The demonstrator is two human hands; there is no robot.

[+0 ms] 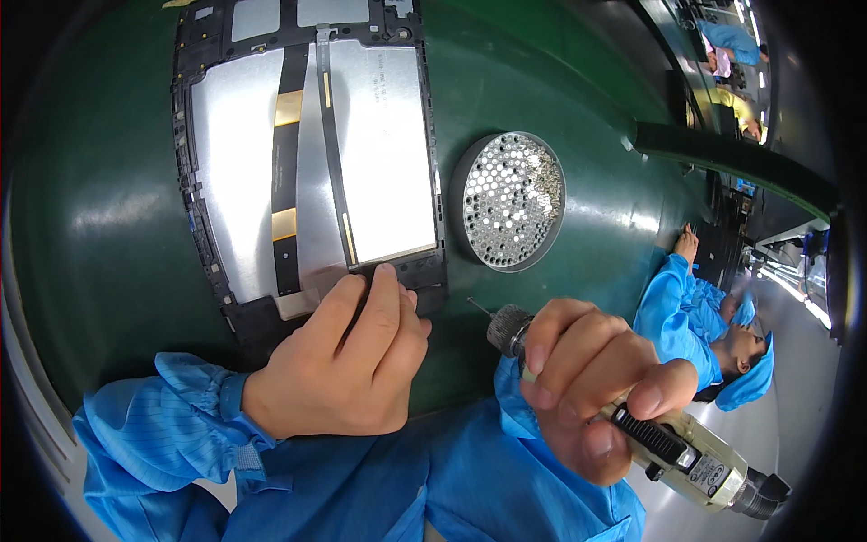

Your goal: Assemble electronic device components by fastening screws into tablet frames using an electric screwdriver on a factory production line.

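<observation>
A partly opened tablet frame [388, 172], black-edged with a bright silver back plate, lies before me on the left. Two dark flex cables [285, 172] with gold patches run down its plate. My left hand [348, 357] has its bent fingers closed on the frame's lower edge; whether a small part is under the fingertips is hidden. In my right hand [601, 388] is a cream electric screwdriver [700, 461] with a knurled metal nose. Its thin bit points up and left, apart from the frame, below a round screw tray [510, 203] holding many small silver screws.
A green work mat [596, 244] covers the table. A dark green bar [731, 163] crosses at the upper right. To the right, a person in blue workwear and cap [700, 316] sits at the same bench, with other people farther off.
</observation>
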